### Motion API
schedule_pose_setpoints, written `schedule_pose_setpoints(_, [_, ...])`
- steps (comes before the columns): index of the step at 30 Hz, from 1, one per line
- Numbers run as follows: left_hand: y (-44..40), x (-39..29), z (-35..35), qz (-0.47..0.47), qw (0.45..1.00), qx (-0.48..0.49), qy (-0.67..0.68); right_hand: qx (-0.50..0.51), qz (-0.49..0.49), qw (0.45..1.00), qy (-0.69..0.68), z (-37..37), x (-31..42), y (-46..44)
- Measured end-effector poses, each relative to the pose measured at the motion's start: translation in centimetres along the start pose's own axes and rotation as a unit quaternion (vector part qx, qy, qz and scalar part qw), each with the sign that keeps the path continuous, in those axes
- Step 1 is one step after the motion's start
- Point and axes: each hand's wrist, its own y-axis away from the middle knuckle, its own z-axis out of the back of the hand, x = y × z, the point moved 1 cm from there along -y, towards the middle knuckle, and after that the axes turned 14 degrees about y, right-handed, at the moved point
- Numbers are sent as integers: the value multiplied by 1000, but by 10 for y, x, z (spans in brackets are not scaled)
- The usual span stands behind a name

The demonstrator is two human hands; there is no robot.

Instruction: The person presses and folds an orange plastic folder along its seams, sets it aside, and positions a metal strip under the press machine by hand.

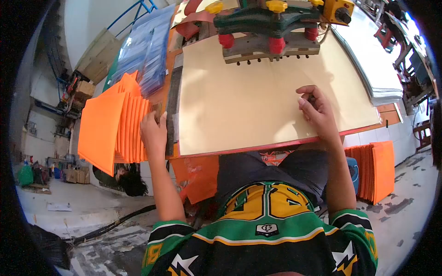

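Note:
My left hand (154, 134) is at the right side of a fanned stack of orange folded sheets (103, 126), on the table's left. Its fingertips touch or nearly touch the stack's edge, with thumb and index apart. My right hand (317, 112) hovers over or rests on the right part of a large cream sheet (239, 101); I cannot tell which. Its fingers are loosely curled, thumb a little apart from the index finger, and nothing shows in them. Beyond the cream sheet stands a green press head (267, 23) with red knobs and a row of small dark pins beneath.
Blue clear plastic sheets (145, 50) lie behind the orange stack. A thick pile of white sheets (368, 64) is at the right. Another orange stack (375, 172) stands low at my right, beside a blue container (352, 170). A yellow control box (338, 11) sits by the press.

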Motion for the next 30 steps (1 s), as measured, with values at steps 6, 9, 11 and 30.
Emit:
schedule_pose_setpoints(6, [19,-25,-7,10,998,21,-62,2,-5,1000,3,-2,-1,-2])
schedule_pose_setpoints(9, [11,-21,-10,43,999,16,-22,12,-8,1000,-12,-1,-2,-2])
schedule_pose_setpoints(11, [2,-4,-16,39,999,25,-7,9,-2,1000,-6,0,-1,-1])
schedule_pose_setpoints(30, [-6,-21,17,42,930,62,359,-3,2,1000,-17,2,-1,2])
